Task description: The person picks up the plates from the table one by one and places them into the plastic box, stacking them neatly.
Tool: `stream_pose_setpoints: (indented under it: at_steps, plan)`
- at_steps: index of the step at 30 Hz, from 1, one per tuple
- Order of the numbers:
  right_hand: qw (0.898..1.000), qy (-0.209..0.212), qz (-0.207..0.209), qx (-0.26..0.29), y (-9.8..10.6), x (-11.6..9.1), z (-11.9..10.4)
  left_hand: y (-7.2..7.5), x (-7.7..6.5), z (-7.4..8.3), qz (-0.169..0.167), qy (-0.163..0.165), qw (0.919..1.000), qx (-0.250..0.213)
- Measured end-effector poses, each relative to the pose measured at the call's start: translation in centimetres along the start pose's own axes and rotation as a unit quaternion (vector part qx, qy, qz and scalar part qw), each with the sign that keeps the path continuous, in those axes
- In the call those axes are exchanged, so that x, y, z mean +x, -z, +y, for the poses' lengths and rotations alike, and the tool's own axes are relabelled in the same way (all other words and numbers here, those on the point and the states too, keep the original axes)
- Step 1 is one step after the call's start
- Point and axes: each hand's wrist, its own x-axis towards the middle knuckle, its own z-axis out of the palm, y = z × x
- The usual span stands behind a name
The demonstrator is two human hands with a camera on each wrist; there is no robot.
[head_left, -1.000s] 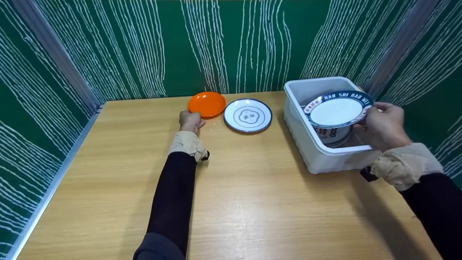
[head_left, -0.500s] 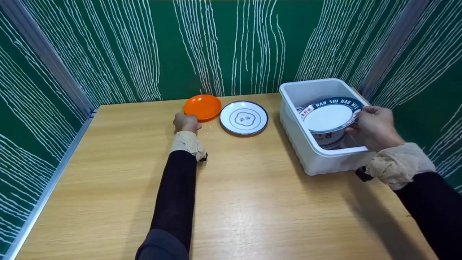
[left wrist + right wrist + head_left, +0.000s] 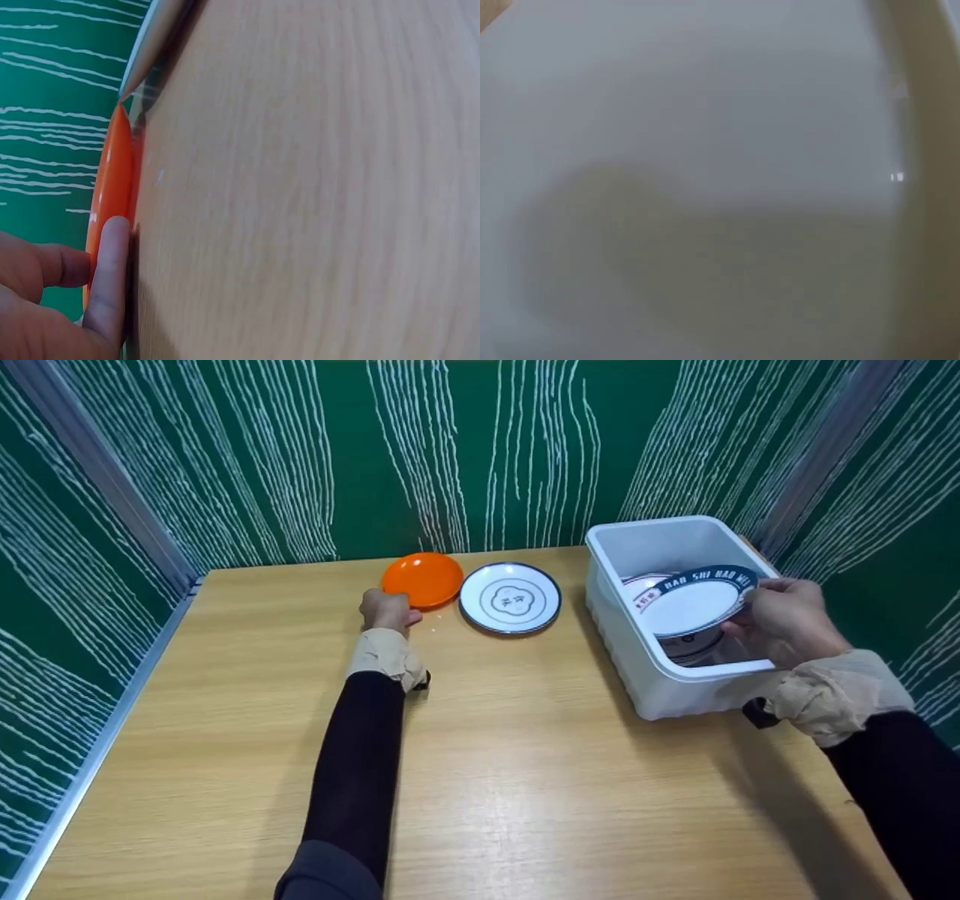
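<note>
In the head view my left hand [image 3: 386,610] pinches the near-left rim of an orange plate [image 3: 424,579] at the table's back. The left wrist view shows thumb and finger on either side of that orange rim. My right hand [image 3: 791,619] grips the right rim of an oval white plate [image 3: 694,606] with a dark teal lettered border, held tilted inside a white plastic bin [image 3: 652,690]. More patterned dishware [image 3: 694,648] lies beneath it, mostly covered. Only the blurred pale wall of the bin [image 3: 780,127] fills the right wrist view; the right fingers are out of it.
A round white plate [image 3: 511,598] with a dark blue rim lies between the orange plate and the bin. Green panels [image 3: 262,457] with white wavy lines close off the back and sides of the wooden table [image 3: 495,765].
The right hand has lowered the oval plate deeper into the bin, covering more of the dishware beneath. The left hand keeps its hold on the orange plate. The head view has shifted slightly.
</note>
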Motion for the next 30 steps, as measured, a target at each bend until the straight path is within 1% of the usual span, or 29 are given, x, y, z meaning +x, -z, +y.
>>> stream_pose_setpoints:
  at_steps: [5, 7, 11, 14, 16, 20, 23, 25, 28, 30]
  plan:
    - [1.0, 0.006, -0.003, -0.029, -0.7, 0.4, -0.1, 1.0, 0.4, -0.4, -0.009, 0.015, 0.9984, -0.054]
    - [1.0, 0.005, -0.005, -0.025, -0.6, 0.5, 0.0, 1.2, 0.4, -0.4, -0.016, 0.011, 0.997, -0.074]
    - [1.0, -0.001, -0.01, 0.003, -0.2, 0.5, 0.1, 1.4, 0.1, -0.3, -0.037, 0.009, 0.9927, -0.115]
    - [1.0, -0.009, -0.025, -0.004, 0.0, 0.5, 0.2, 1.8, -0.4, -0.2, -0.054, 0.011, 0.989, -0.138]
    - [0.999, -0.014, -0.039, -0.018, 0.0, 0.5, 0.1, 2.3, -0.7, -0.2, -0.064, 0.013, 0.9875, -0.144]
    - [0.996, -0.026, -0.084, -0.014, 0.0, 0.5, -0.1, 3.4, -1.1, -0.4, -0.082, 0.005, 0.9864, -0.142]
    - [0.993, -0.021, -0.109, -0.031, 0.0, 0.6, 0.0, 4.3, -1.3, -0.3, -0.093, 0.001, 0.9856, -0.141]
    - [0.992, -0.009, -0.111, -0.062, 0.0, 0.6, 0.1, 4.8, -1.7, -0.1, -0.103, -0.006, 0.9841, -0.145]
    - [0.99, 0.015, -0.1, -0.102, -0.1, 0.6, 0.3, 5.4, -2.3, 0.2, -0.117, -0.029, 0.9817, -0.147]
    - [0.988, 0.027, -0.096, -0.121, 0.0, 0.6, 0.3, 5.7, -2.8, 0.5, -0.129, -0.045, 0.9786, -0.154]
